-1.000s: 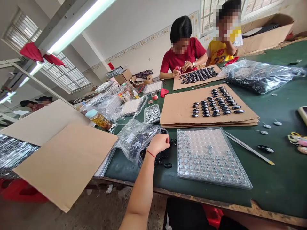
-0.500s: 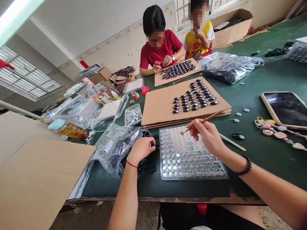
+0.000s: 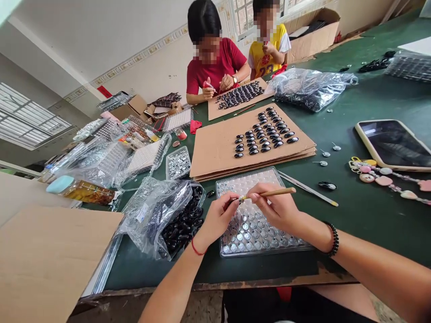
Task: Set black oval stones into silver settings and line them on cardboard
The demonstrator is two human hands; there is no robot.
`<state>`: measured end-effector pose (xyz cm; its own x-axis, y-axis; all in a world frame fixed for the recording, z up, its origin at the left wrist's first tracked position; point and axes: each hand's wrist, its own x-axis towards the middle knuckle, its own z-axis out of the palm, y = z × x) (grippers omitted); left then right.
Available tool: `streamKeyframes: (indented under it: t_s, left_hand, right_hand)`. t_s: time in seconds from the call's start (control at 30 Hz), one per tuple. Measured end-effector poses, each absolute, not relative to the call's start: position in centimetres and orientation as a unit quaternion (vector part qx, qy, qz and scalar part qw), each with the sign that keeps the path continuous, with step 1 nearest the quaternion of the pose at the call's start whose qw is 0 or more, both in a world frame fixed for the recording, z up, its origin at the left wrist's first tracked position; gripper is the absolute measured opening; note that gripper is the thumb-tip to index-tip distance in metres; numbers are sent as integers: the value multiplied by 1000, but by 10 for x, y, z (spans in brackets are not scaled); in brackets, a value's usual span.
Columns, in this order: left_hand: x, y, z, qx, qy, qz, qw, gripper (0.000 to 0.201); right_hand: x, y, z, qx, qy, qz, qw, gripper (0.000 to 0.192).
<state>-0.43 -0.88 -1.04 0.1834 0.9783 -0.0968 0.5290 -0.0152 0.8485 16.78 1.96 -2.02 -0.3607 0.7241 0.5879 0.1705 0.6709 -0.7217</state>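
Note:
Above a clear plastic tray [image 3: 259, 176] with small round silver discs in its cells, my two hands meet. My left hand [image 3: 217, 217] is closed in a pinch on a small black oval piece [image 3: 231, 202], mostly covered by the fingers. In my right hand [image 3: 281, 211] is a thin wooden stick [image 3: 278, 192], its yellowish tip touching or very close to the black piece. A small shiny bit shows at that tip, too small to make out fully. Left of the tray, black oval pieces [image 3: 182, 226] spill from a clear plastic bag [image 3: 143, 220].
Behind the tray, stacked cardboard sheets [image 3: 212, 152] carry rows of black pieces. A tub of silver bits [image 3: 178, 163] stands beside them. To the right lie tweezers [image 3: 310, 188], a phone [image 3: 393, 141] and a beaded strap [image 3: 384, 179]. Two people sit or stand across the table.
My left hand has moved right from the loose black pieces to above the tray, with one pinched. My right hand has brought the stick tip down to it. The camera view has shifted slightly.

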Motion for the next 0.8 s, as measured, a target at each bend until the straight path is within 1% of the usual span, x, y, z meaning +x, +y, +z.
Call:
streamKeyframes:
  t_s: [0.17,0.23,0.33,0.47,0.67,0.8]
  left_hand:
    - [-1,-10,-14,676,580,268,368,22]
    - [-1,-10,-14,671,580,277,371,22]
    - [-2,-10,-15,668,573,287,380,27]
    - [-3,-10,-18,674,572,290,365,32]
    - [-3,-10,-20,660,545,310,414,30]
    - [-1,-11,-18,640,547,309,442,32]
  right_hand:
    - [169,19,-23,-270,-791,268,479,15]
    - [168,18,-23,-269,-795,265,476,14]
    - [167,18,-24,-261,-807,259,463,14]
    - [165,19,-27,-262,-822,247,441,15]
    - [165,18,-31,-261,-841,232,413,14]
    - [165,18,-31,-265,-843,228,409,15]
